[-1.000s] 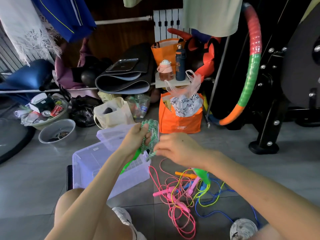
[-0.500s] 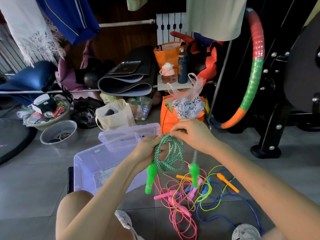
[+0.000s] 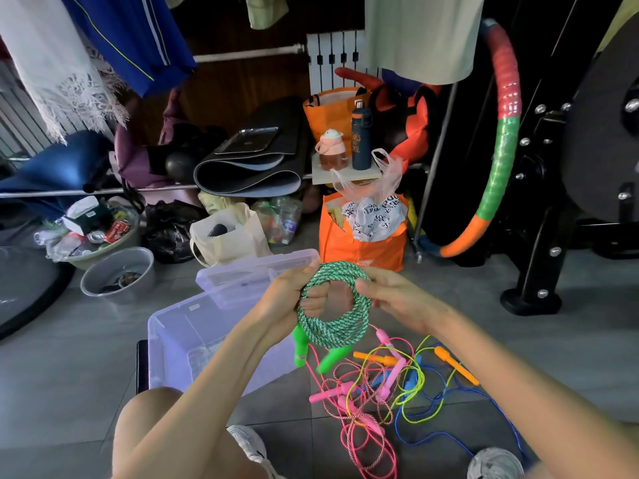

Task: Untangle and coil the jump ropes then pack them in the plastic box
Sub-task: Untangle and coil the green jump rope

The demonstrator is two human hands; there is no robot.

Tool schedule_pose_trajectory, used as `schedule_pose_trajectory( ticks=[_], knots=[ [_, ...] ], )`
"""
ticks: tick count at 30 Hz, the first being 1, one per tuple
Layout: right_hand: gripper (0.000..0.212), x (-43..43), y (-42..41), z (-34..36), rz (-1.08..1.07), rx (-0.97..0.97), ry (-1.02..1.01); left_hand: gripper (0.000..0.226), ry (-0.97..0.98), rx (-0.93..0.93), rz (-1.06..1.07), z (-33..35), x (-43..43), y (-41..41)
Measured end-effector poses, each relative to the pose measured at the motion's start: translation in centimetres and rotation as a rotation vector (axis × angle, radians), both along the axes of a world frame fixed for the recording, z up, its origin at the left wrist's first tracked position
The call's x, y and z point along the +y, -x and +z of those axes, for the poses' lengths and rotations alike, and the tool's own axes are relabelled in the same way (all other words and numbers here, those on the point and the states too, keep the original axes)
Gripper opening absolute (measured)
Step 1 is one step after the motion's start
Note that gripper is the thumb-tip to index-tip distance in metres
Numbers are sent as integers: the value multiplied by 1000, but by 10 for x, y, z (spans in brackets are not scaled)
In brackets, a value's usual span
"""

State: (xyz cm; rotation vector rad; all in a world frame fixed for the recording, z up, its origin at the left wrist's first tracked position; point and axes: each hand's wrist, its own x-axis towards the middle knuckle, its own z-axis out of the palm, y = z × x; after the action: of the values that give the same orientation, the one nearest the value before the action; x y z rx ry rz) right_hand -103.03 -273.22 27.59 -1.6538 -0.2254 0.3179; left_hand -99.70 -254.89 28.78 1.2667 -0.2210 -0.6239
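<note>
Since half a second back: the green-and-white braided jump rope coil (image 3: 340, 328) has turned face-on into a round ring. The right hand (image 3: 401, 299) has come off the top to the ring's right side. The two bright green plastic handles (image 3: 300, 347), which hung apart, now dangle close together under the coil.

Left hand (image 3: 294, 299): fingers curled through the ring, gripping its left side. Right hand: pinches the upper right of the ring, fingertips hidden behind the strands.

Coil is in the air between both hands, just past the near right corner of the clear plastic storage box (image 3: 179, 337). Box sits open on the grey tiled floor (image 3: 69, 375), its clear lid (image 3: 256, 267) behind it.

Below and to the right lies a loose tangle of pink, yellow and blue ropes (image 3: 373, 392), not yet sorted.

Risks, as I read them:
- Nothing ties the loops. Only the two grips hold the ring's shape, so if one hand lets go early the turns will likely spring wide and spill.
- Handles hang free and low. A thin pink strand runs up close beside them; cannot tell if it touches. Swinging the coil across could hook that strand and drag the pile.
- The dangling handles may catch the box rim on the way in and pull a turn loose.
- Dropped rather than laid flat, the stiff braid would probably unwind inside the box and take room the other ropes need.
</note>
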Motion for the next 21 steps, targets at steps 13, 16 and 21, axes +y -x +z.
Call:
schedule_pose_trajectory(
  ticks=[13,16,21],
  knots=[
    [24,-4,3,3,-75,-93,8,38,-193,-382,35,-9,4,6],
    [27,-4,3,4,-78,-49,-3,34,-295,-459,-44,-10,10,3],
    [25,-9,2,9,-27,57,-51,32,-206,-186,-265,-3,15,-3]
  ],
)
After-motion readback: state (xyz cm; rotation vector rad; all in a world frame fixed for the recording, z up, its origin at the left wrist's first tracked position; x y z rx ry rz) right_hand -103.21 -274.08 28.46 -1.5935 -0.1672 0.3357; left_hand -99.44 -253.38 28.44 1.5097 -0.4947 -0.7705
